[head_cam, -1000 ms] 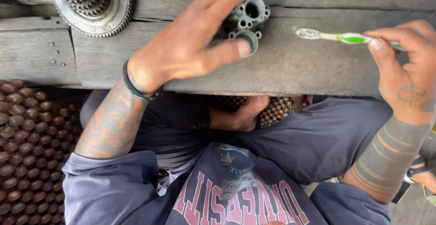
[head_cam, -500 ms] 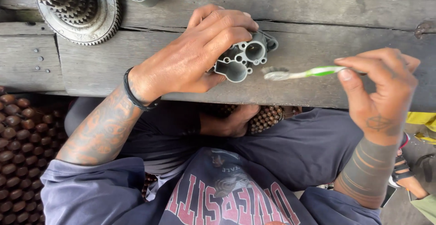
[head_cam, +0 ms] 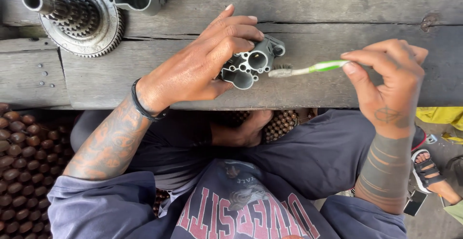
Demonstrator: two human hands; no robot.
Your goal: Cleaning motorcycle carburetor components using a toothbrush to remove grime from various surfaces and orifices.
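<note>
Your left hand (head_cam: 202, 68) grips the grey metal casting (head_cam: 251, 63) at the wooden bench's (head_cam: 308, 2) near edge, tilting its bores toward you so they lie exposed. Your right hand (head_cam: 386, 77) pinches the green toothbrush (head_cam: 308, 69) by its handle, bristles touching the casting's side.

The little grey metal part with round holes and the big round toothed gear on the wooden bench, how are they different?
The little grey metal part with round holes is gripped by the left hand; the big round toothed gear lies untouched. The holed part is smaller and blocky; the gear is wider, with a shaft sticking out. Both are grey metal on the wooden bench.
</note>
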